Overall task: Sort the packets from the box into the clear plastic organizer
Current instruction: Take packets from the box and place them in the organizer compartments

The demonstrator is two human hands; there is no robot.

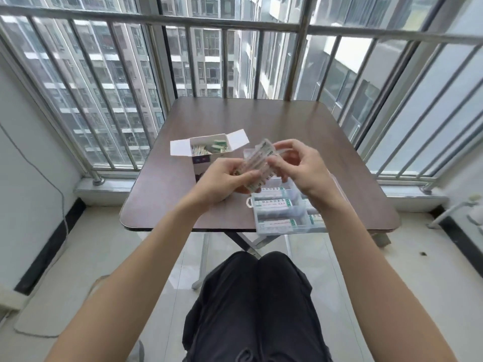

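Note:
A white cardboard box (201, 159) stands open at the table's middle, with several green-and-white packets (218, 147) inside. The clear plastic organizer (281, 214) lies at the near right edge, its compartments holding packets and its lid raised behind my hands. Above the table I hold a blurred stack of packets (257, 165) between both hands. My left hand (227, 180) grips the stack's lower end. My right hand (298, 165) pinches its upper part with curled fingers.
The brown folding table (261, 121) stands against a metal balcony railing (235, 24) with windows behind. My knees in dark trousers sit under the near edge. A cable hangs on the left wall; a white pipe lies at right.

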